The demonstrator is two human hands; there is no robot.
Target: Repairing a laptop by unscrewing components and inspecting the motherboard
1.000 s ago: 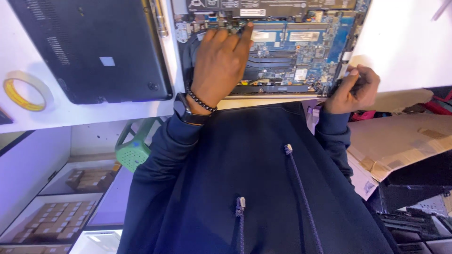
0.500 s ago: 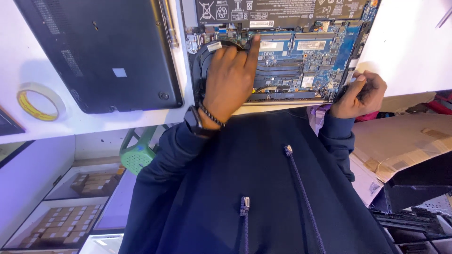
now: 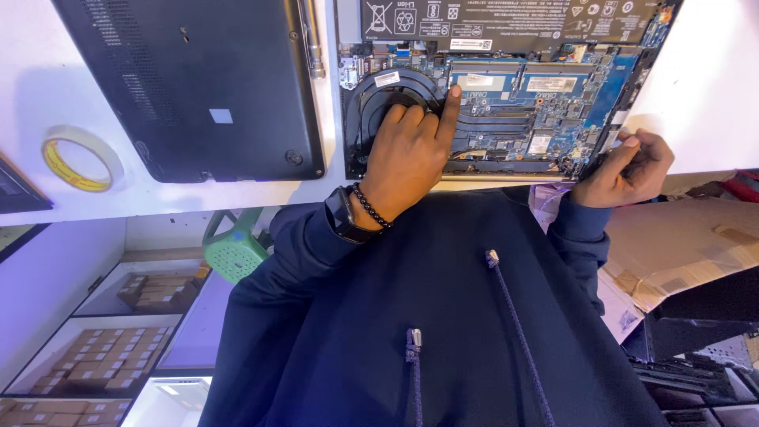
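We've got the opened laptop [image 3: 506,87] on the white bench [image 3: 711,87], board up; our left hand [image 3: 407,154] lies loose over the black fan [image 3: 395,91], index finger out on the heatpipes, grasping nothing; our right hand [image 3: 624,170] is clenched on a dark tool at the laptop's near right corner; the bottom cover [image 3: 198,79] lies just left, tape roll [image 3: 79,158] beyond it.

A black laptop cover [image 3: 198,79] lies on the white table [image 3: 47,103] at far left, a tape roll [image 3: 77,158] just left of it. Below the table edge stand a green stool [image 3: 233,249] and shelves of boxes [image 3: 134,332]. Cardboard [image 3: 680,237] lies at right.
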